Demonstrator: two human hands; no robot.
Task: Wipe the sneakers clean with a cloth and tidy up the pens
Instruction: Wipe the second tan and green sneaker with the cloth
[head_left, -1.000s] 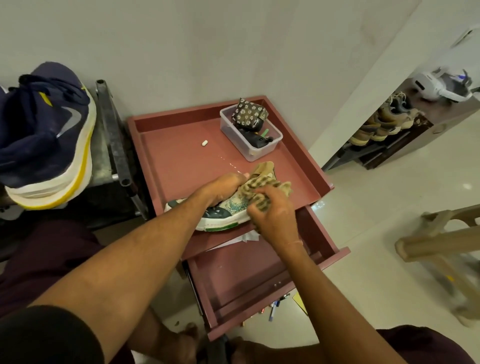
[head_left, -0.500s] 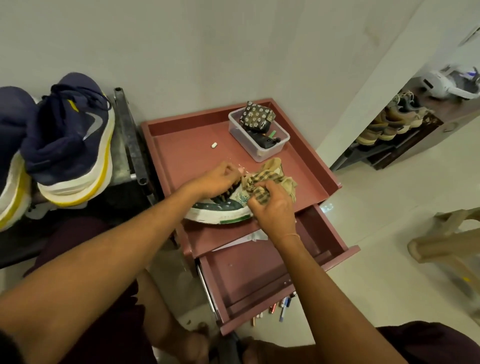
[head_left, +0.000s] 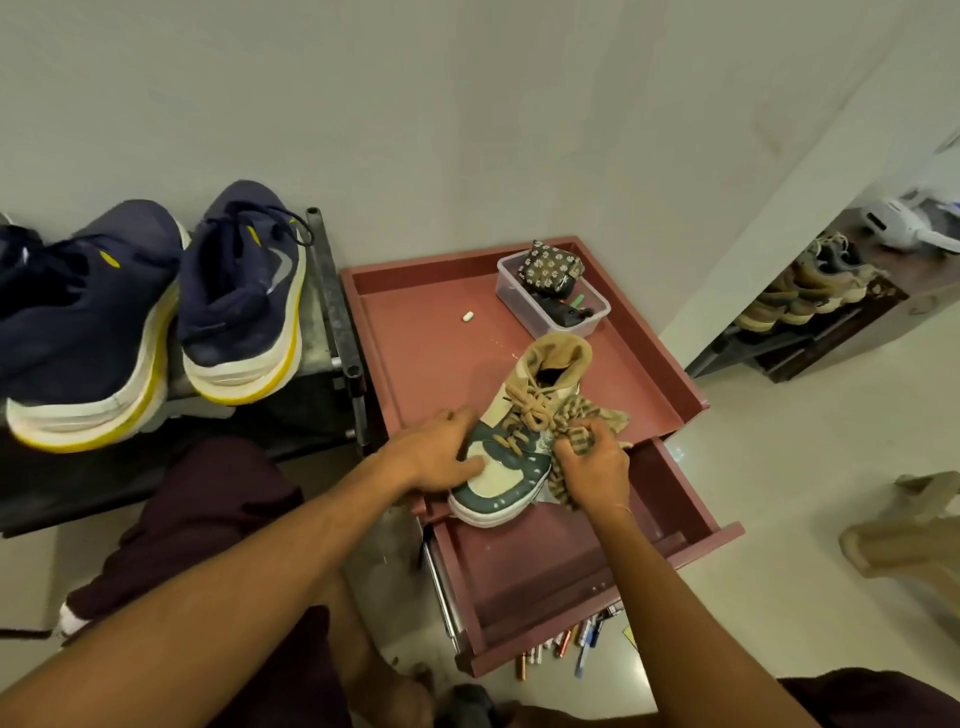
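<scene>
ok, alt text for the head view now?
Left hand holds a green-and-cream sneaker on a red cabinet top; right hand grips a checked cloth at its side. Pens lie on the floor by the open drawer.

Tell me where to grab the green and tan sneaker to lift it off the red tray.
Grip the sneaker by its tan padded collar, coming from above: it stands open and free, while the left hand holds the forefoot and the cloth crowds the right side.
</scene>
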